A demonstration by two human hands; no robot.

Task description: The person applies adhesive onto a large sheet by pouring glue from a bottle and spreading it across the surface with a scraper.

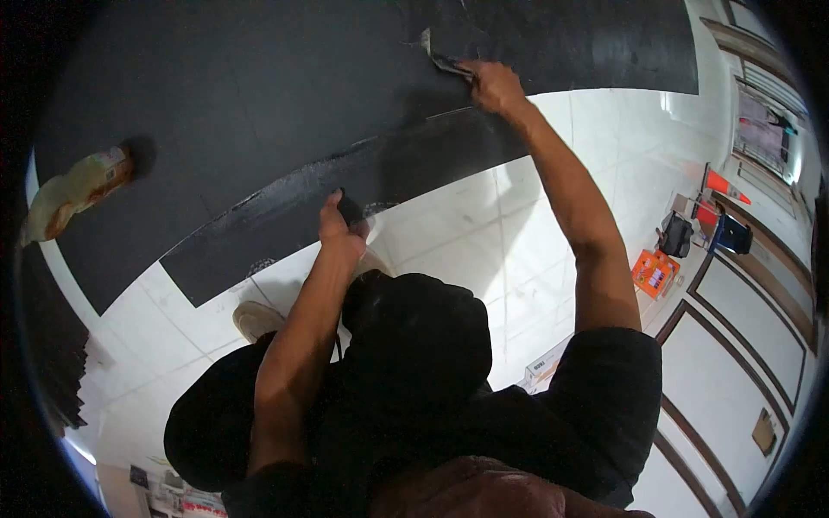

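The strip (432, 155) along the near edge of the black sheet (285, 95) is what worries me first: a tug or uneven press from the left hand (343, 233) could drag it askew or leave a crease. The tool (449, 66) in the right hand (494, 85) might nick the sheet too, if its end tips too steeply or bears down too hard. Then there's the bottle (85, 186) at the sheet's left end, well apart from both hands; I can't tell whether it stands or lies, and a jolt to the sheet could send it over or rolling.

The right arm (574, 194) stretches far out across the sheet's near edge, a little bent at the elbow, fingers closed round the tool, whose end points away over the sheet. The left arm (289, 345) reaches less far, its hand low at the sheet's near side, by the strip's outer edge, thumb pointing away. Those fingers look partly curled, but whether they pinch the strip or merely rest there, I can't tell
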